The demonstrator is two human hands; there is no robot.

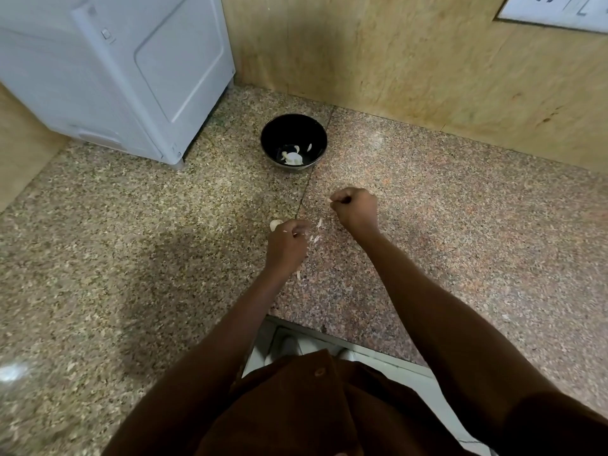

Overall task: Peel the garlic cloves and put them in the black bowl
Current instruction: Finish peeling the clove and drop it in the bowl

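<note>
Brown shirt (pixel 312 406) below. Left hand (pixel 285 246) fingers pinch clove at surface (pixel 131 241); right hand (pixel 355 207) fingers curled on skin scrap. Black bowl (pixel 293 141) ahead holds peeled cloves (pixel 292 157). Strip skin fully, then drop in.

Probably kitchen: granite counter (pixel 460 209), appliance (pixel 115 70).

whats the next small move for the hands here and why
Probably the right hand should drop the pale scrap pinched in its grip onto the counter, beside the loose skins. The left hand holds something pale too, likely the clove, though I cannot tell if it is fully peeled. The black bowl already holds peeled garlic, so skins belong outside it.
</note>
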